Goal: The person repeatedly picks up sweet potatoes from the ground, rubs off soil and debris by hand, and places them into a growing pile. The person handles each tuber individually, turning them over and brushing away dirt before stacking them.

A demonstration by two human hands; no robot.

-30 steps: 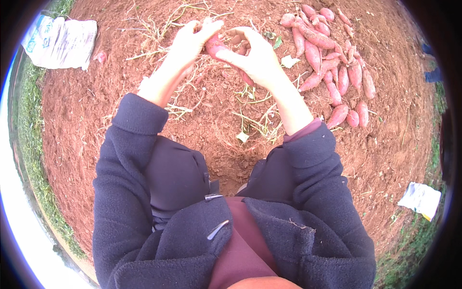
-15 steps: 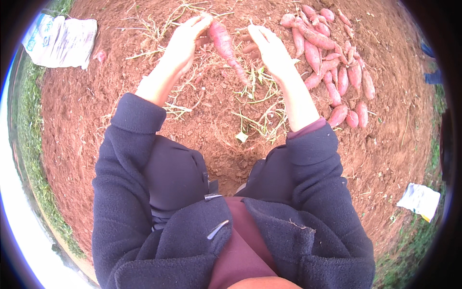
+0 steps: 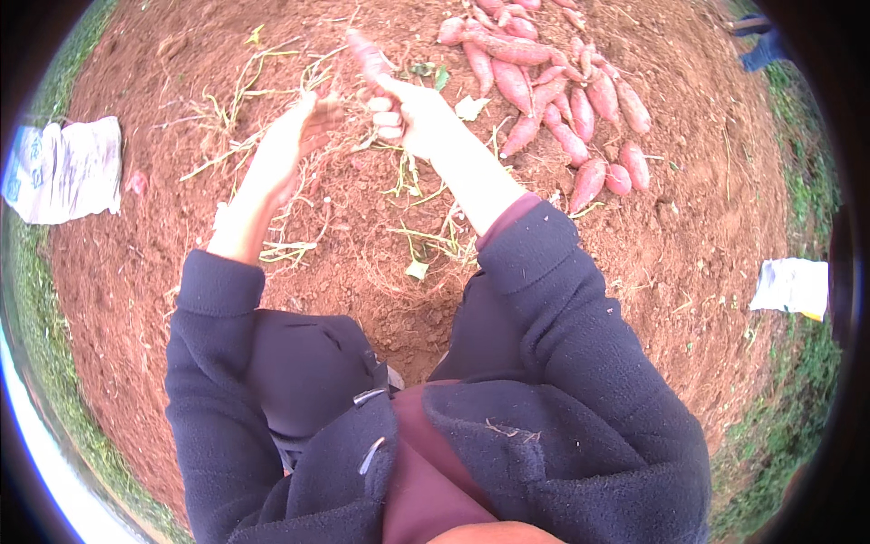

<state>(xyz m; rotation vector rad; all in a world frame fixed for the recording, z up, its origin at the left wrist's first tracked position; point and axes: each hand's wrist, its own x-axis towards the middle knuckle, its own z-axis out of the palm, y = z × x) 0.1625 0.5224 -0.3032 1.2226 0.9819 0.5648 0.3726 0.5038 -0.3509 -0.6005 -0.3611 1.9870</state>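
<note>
My right hand is closed around a reddish-pink sweet potato, whose upper part sticks out past the thumb. The rest of the root is hidden in the fist. My left hand is empty beside it, fingers stretched toward the right hand and slightly blurred. Beneath both hands lie thin green-yellow vines and dry roots on reddish soil. Right of my right hand is a heap of sweet potatoes, with several loose ones at its near edge.
A white sack with blue print lies at the far left, a small pink piece beside it. Another white bag rests at the right near green grass. Part of a person's blue clothing shows at the upper right.
The sweet potato has passed from my left hand to my right, which has closed on it. My left hand has let go and moved nearer to me. The view has shifted toward the right.
</note>
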